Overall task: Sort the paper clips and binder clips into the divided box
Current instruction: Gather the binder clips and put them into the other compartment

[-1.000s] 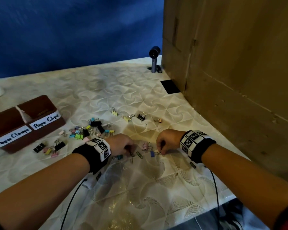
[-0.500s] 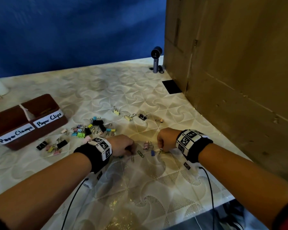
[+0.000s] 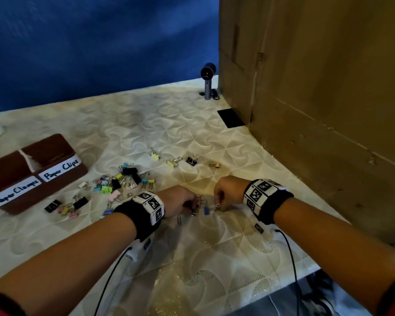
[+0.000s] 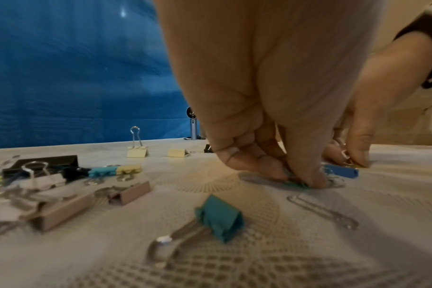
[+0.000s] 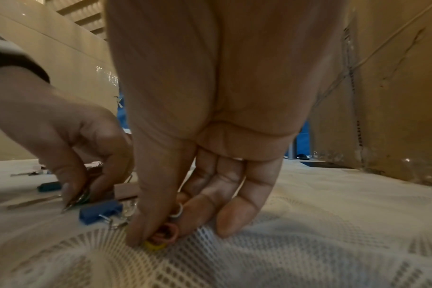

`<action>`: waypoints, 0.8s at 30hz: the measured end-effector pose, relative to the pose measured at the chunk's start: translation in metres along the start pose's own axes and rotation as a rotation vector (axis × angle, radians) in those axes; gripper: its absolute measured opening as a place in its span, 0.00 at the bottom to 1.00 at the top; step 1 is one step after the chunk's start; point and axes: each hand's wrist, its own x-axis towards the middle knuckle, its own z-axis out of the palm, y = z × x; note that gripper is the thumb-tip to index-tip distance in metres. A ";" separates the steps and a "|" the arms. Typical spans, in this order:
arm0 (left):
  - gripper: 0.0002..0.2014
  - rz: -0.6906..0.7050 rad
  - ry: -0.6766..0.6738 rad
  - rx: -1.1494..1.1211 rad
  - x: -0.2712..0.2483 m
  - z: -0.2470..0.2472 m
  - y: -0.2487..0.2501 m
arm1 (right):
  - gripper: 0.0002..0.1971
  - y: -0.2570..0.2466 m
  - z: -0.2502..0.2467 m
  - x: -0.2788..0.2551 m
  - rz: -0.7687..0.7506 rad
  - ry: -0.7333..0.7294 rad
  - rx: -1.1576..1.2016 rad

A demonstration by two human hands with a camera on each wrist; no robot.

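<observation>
My left hand (image 3: 192, 207) pinches a green paper clip (image 4: 297, 184) against the tablecloth, thumb and fingertips curled down on it. Just to its right, my right hand (image 3: 219, 206) pinches a small bunch of coloured paper clips (image 5: 164, 236), orange, yellow and white. A blue binder clip (image 3: 206, 210) lies between the two hands. A teal binder clip (image 4: 219, 218) and a silver paper clip (image 4: 323, 212) lie near my left wrist. The brown divided box (image 3: 55, 189), labelled "Paper Clamps" and "Paper Clips", stands far left.
A pile of coloured binder clips (image 3: 121, 179) lies between the box and my hands, with several more strung out behind them (image 3: 173, 161). A tall cardboard wall (image 3: 317, 110) closes the right side. A small standing device (image 3: 208, 80) is at the back.
My left fingers have closed down on the green paper clip that lay between the hands. My right hand stays in place, pinching paper clips at the table.
</observation>
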 end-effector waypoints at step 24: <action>0.10 0.067 -0.037 -0.011 -0.032 -0.005 -0.020 | 0.07 -0.009 -0.029 0.027 -0.068 0.107 0.016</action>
